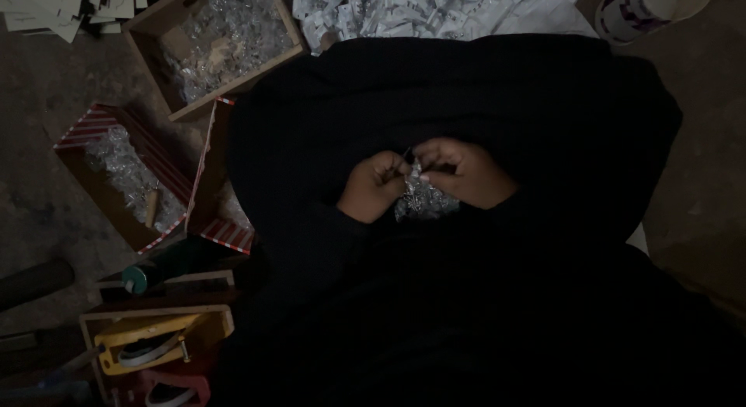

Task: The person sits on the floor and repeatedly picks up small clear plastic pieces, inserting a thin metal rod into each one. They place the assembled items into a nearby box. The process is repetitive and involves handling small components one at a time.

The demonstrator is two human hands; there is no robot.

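Over the lap, on black cloth (466, 88), the left hand (374, 186) and right hand (465, 172) meet at picture centre, both pinching a small crinkly silver packet (420, 195), fingertips close together as if to steady it for fine work; the dim light leaves the exact grip unclear. At ten o'clock a striped cardboard box (116, 181) holds clear shiny pieces, and at eleven o'clock a plain box (214, 45) holds more, both within arm's reach. White packets (435, 10) lie at twelve o'clock. A yellow tape dispenser (148, 341) sits at eight o'clock.
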